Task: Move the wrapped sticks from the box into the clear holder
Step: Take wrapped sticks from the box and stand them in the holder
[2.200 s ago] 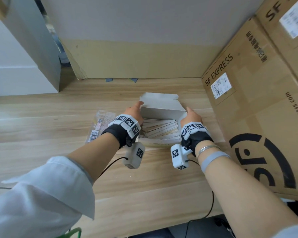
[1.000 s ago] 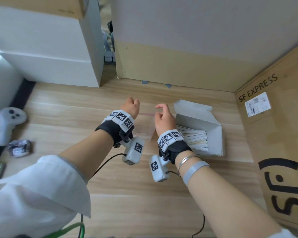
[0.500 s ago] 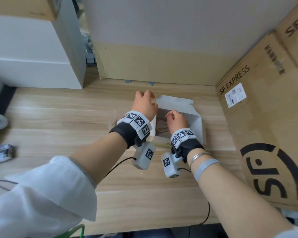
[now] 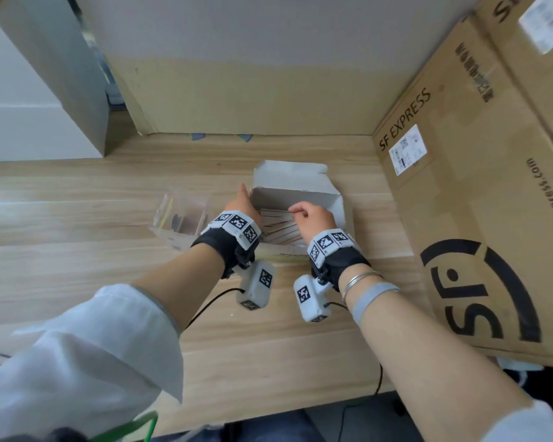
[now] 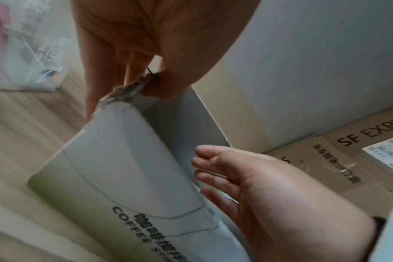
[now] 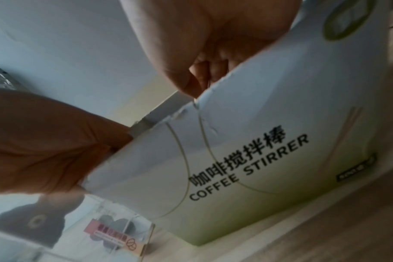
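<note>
The open white coffee stirrer box (image 4: 300,196) lies mid-table, with paper-wrapped sticks (image 4: 278,226) stacked flat inside. My left hand (image 4: 241,207) grips the box's torn left wall (image 5: 123,159), fingers outside and thumb inside. My right hand (image 4: 307,215) reaches down into the box, its fingers curled towards the thumb on the top sticks; the front wall (image 6: 280,106) hides the fingertips. The clear holder (image 4: 179,215) stands just left of the box, beside my left wrist, and shows in the right wrist view (image 6: 115,230) with a printed label.
A big SF Express carton (image 4: 460,218) leans close on the right. A cardboard panel (image 4: 253,97) closes the back and a white cabinet (image 4: 29,122) stands far left. The wooden table (image 4: 77,282) runs left and towards me. Cables trail from both wrist cameras.
A second ago both hands were over the holder, left of the box. Since then the right hand has gone into the box and the left hand has taken hold of its left wall.
</note>
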Motion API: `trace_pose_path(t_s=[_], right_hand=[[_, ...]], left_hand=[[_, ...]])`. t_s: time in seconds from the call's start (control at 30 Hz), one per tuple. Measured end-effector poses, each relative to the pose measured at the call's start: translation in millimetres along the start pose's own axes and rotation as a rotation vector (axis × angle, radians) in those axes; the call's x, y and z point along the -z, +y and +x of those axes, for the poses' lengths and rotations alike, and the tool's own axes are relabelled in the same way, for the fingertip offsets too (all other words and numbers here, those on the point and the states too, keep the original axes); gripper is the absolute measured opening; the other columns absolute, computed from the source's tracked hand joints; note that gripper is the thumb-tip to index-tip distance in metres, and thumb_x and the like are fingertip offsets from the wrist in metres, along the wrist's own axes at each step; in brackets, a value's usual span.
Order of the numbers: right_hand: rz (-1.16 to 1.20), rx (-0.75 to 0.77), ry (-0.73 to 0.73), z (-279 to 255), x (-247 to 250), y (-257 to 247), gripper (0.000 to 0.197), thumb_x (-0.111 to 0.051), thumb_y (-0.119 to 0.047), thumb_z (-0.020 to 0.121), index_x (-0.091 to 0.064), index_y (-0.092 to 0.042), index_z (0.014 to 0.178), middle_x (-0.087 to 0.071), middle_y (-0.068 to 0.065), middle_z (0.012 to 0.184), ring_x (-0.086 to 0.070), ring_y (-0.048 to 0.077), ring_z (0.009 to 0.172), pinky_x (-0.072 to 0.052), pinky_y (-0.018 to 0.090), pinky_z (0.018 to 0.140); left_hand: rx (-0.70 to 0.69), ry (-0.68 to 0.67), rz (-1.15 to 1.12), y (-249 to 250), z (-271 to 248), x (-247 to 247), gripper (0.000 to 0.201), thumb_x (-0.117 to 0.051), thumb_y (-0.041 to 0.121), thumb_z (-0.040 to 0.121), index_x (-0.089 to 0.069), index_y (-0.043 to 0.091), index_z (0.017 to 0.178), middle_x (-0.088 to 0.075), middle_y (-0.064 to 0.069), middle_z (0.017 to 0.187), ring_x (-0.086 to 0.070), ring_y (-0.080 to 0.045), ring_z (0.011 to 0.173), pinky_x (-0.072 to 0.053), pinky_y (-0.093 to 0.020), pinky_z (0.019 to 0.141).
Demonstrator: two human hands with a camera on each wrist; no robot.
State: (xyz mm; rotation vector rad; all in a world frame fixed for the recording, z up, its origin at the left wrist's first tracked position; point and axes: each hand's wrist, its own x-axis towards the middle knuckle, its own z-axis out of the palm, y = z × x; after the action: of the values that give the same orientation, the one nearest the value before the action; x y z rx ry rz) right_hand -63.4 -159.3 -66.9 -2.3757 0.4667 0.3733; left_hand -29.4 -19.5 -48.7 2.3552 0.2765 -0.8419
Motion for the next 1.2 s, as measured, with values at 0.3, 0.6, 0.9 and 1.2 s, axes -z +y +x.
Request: trace_pose_path(t_s=[0.3, 0.6, 0.9, 1.2], right_hand=[[-0.303, 0.082, -0.028, 6.7, -3.9, -3.0, 0.041, -0.046, -0.013, 0.089, -0.050, -0.016, 0.130, -0.056, 0.013, 0.130, -0.053, 0.031, 0.119, -0.048, 0.034, 0.087], [-0.628, 0.105, -0.081, 0.7, -15.4, -9.0, 0.035, -0.052, -0.013, 0.089, -0.052, -0.010, 0.124, -0.061, 0.015, 0.120, -0.059, 0.033, 0.109, -0.049, 0.035, 0.085], [-0.759, 0.105, -0.260, 4.8, -32.2, -12.6, 0.033, -0.059, -0.015, 0.085, -0.060, -0.010, 0.117, -0.055, 0.011, 0.126, -0.053, 0.029, 0.117, -0.047, 0.034, 0.088], [-0.593, 0.109, -0.242, 4.7, -20.3, -19.0, 0.022, -0.050, -0.002, 0.087, -0.062, -0.007, 0.105, -0.066, 0.015, 0.108, -0.063, 0.032, 0.103, -0.046, 0.030, 0.075]], left_hand=[[-0.176, 0.123, -0.187, -1.7, -10.1, -6.8, 0.059, -0.041, 0.006, 0.091, -0.022, 0.015, 0.147, -0.036, -0.020, 0.138, -0.049, -0.037, 0.119, -0.040, -0.035, 0.100], [-0.166, 0.119, -0.269, -15.5, -16.9, -16.4, 0.057, -0.040, 0.000, 0.088, -0.030, 0.021, 0.140, -0.038, -0.020, 0.131, -0.051, -0.041, 0.110, -0.042, -0.042, 0.095], [-0.115, 0.152, -0.243, -14.8, -17.5, -19.5, 0.057, -0.040, -0.003, 0.089, -0.027, 0.019, 0.141, -0.038, -0.020, 0.133, -0.054, -0.041, 0.107, -0.043, -0.040, 0.092], [-0.058, 0.073, -0.181, -11.8, -11.3, -11.6, 0.060, -0.042, 0.006, 0.092, -0.020, 0.016, 0.146, -0.033, -0.021, 0.141, -0.049, -0.042, 0.119, -0.039, -0.043, 0.101]])
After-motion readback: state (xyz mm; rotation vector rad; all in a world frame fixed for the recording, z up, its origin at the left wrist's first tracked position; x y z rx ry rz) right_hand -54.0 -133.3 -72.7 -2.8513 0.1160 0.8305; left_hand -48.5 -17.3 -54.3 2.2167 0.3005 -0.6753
